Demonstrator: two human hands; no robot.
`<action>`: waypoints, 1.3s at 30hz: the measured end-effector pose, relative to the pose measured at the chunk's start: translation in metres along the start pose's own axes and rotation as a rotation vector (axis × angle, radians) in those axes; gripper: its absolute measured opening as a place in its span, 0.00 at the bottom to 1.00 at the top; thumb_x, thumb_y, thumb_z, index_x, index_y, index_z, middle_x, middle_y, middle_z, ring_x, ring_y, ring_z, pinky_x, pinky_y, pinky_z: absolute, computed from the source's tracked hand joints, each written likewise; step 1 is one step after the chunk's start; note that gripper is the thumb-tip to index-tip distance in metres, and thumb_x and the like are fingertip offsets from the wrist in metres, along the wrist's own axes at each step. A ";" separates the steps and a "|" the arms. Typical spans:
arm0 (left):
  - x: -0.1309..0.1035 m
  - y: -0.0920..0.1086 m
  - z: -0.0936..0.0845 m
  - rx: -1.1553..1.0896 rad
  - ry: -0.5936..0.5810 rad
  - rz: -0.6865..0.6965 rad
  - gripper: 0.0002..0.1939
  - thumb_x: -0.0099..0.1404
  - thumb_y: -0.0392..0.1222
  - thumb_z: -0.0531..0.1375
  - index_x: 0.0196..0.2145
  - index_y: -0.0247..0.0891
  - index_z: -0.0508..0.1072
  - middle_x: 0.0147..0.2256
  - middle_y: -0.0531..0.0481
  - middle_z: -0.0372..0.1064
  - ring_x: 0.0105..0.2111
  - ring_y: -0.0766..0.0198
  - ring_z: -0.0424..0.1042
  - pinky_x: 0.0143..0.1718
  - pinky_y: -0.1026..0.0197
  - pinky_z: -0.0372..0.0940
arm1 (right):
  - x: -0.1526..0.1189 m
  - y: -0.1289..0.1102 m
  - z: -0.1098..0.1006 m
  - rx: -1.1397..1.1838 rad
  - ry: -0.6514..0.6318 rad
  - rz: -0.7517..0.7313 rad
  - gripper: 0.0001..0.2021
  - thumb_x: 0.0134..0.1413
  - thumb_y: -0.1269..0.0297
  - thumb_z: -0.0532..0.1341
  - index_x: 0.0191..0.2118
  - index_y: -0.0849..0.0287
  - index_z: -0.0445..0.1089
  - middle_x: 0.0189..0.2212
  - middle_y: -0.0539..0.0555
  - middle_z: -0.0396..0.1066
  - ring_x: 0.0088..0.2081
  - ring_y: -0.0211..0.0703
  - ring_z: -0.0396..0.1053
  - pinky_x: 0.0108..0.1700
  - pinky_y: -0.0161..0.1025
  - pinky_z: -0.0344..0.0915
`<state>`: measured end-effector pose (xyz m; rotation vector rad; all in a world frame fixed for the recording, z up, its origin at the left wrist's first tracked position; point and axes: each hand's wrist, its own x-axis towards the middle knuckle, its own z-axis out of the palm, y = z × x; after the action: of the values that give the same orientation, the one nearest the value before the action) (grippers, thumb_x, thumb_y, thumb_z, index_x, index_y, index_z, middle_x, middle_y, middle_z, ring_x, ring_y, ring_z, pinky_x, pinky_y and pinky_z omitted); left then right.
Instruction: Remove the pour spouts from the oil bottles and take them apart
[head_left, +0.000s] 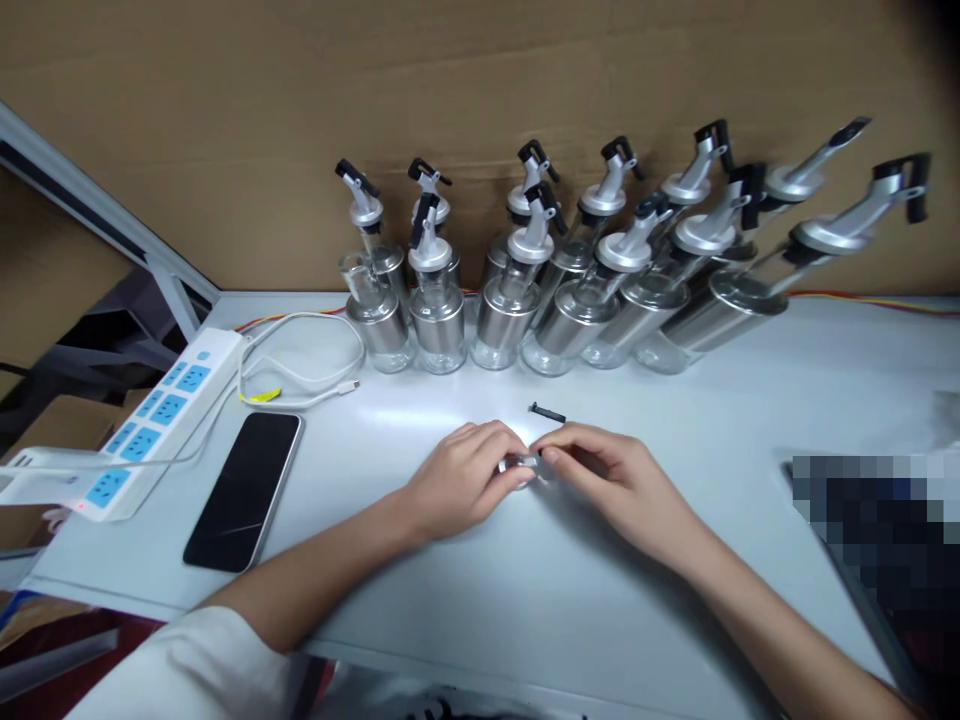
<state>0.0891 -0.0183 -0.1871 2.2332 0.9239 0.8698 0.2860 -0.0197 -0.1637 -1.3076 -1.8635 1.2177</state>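
small shiny silver piece (517,463), left fingers (504,484) gripping it, right fingers (564,464) pinching dark bit (538,453)

The fingers of the left hand (466,480) partly cover a small silvery piece (517,463); its full shape is not clear. The dark bit (538,453) at the right hand (622,475) is too small to tell. The right edge cuts 1 dark thing (885,550) (it is pixelated).

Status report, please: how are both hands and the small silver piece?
Left hand gripping small silver piece. Right hand close beside it, grip unclear. Black strip lying just beyond hands.
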 end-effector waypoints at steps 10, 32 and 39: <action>0.003 -0.002 0.003 -0.517 0.154 -0.475 0.10 0.66 0.47 0.56 0.37 0.37 0.64 0.34 0.48 0.70 0.33 0.65 0.71 0.34 0.63 0.66 | -0.009 -0.005 -0.014 -0.264 -0.172 -0.095 0.10 0.56 0.56 0.62 0.40 0.56 0.71 0.32 0.52 0.72 0.32 0.42 0.69 0.34 0.38 0.65; 0.005 0.000 0.001 -0.588 0.167 -0.512 0.13 0.64 0.50 0.57 0.36 0.37 0.64 0.32 0.50 0.69 0.32 0.67 0.69 0.35 0.64 0.62 | -0.007 0.003 -0.008 -0.401 -0.033 -0.153 0.04 0.59 0.67 0.58 0.32 0.58 0.67 0.27 0.51 0.71 0.25 0.38 0.67 0.28 0.34 0.61; 0.005 0.002 0.000 -0.587 0.155 -0.538 0.12 0.64 0.49 0.58 0.36 0.37 0.64 0.30 0.51 0.70 0.29 0.68 0.68 0.33 0.65 0.60 | -0.005 0.021 -0.009 -0.450 -0.009 -0.188 0.02 0.54 0.71 0.60 0.31 0.58 0.67 0.26 0.50 0.68 0.25 0.39 0.66 0.28 0.35 0.61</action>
<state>0.0925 -0.0160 -0.1846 1.3473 1.0948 0.9104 0.3046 -0.0183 -0.1784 -1.3075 -2.2958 0.7331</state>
